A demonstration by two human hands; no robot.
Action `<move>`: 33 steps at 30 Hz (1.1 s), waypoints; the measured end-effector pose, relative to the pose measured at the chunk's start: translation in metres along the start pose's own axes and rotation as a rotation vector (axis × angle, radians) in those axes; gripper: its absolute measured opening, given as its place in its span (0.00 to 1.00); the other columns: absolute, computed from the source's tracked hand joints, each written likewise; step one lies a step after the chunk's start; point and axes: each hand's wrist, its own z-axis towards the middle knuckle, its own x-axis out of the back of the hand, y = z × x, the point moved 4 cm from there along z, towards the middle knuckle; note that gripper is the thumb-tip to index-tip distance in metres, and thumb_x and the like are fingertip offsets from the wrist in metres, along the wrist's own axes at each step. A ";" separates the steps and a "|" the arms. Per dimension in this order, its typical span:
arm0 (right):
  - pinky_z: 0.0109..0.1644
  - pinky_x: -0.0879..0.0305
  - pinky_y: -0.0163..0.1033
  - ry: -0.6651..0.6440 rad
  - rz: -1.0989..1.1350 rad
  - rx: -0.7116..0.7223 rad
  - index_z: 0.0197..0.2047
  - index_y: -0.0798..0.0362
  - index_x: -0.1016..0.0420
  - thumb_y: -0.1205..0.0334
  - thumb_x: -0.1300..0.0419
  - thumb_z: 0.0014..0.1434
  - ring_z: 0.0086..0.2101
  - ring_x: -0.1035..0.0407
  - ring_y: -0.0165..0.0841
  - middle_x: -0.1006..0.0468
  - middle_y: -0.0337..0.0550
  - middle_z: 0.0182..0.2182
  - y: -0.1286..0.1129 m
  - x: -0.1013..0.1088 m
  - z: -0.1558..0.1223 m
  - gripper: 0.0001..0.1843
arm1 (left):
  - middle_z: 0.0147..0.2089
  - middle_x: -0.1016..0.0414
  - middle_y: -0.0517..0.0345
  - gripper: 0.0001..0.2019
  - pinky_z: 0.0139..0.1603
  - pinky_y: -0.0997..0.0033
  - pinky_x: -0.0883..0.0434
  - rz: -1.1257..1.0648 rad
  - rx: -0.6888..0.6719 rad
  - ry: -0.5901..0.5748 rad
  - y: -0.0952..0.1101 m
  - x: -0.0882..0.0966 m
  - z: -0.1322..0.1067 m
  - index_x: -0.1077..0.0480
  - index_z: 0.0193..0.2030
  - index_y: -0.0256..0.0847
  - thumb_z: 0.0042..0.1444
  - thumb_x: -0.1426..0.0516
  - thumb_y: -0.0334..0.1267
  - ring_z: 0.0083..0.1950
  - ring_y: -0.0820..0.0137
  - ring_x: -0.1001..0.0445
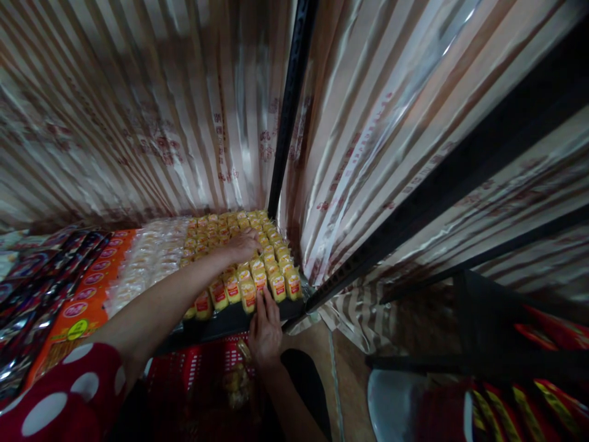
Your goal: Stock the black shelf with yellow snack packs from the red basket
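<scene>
Rows of small yellow snack packets with red labels fill the right end of a dark shelf. My left hand reaches far in, its fingers curled down on packets in the middle rows; I cannot make out a grip. My right hand rests at the shelf's front edge, fingers stretched up against the front row of yellow packets. My left arm wears a red sleeve with white dots.
White wrapped packets and orange packs lie left of the yellow ones, dark wrappers further left. A black upright post stands at the corner. Striped plastic curtains hang behind and right. A red basket sits below.
</scene>
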 end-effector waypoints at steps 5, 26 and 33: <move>0.57 0.40 0.53 0.006 0.005 -0.008 0.63 0.54 0.43 0.78 0.54 0.52 0.59 0.45 0.42 0.40 0.53 0.60 -0.003 0.002 0.004 0.34 | 0.43 0.29 0.55 0.14 0.53 0.68 0.37 0.027 0.016 -0.005 0.011 0.010 -0.004 0.24 0.35 0.42 0.48 0.48 0.25 0.50 0.66 0.36; 0.60 0.44 0.55 0.122 0.073 0.017 0.65 0.53 0.48 0.76 0.56 0.56 0.60 0.48 0.38 0.39 0.51 0.60 0.024 0.022 0.007 0.32 | 0.48 0.29 0.45 0.10 0.57 0.58 0.37 0.167 -0.130 0.185 0.102 -0.016 -0.088 0.29 0.42 0.36 0.56 0.49 0.30 0.55 0.60 0.35; 0.60 0.43 0.53 0.098 0.082 0.027 0.64 0.55 0.48 0.76 0.56 0.56 0.61 0.48 0.37 0.38 0.52 0.59 0.030 0.017 0.006 0.32 | 0.56 0.33 0.43 0.14 0.58 0.56 0.38 0.216 -0.171 0.265 0.108 -0.034 -0.094 0.31 0.48 0.33 0.57 0.52 0.28 0.60 0.58 0.39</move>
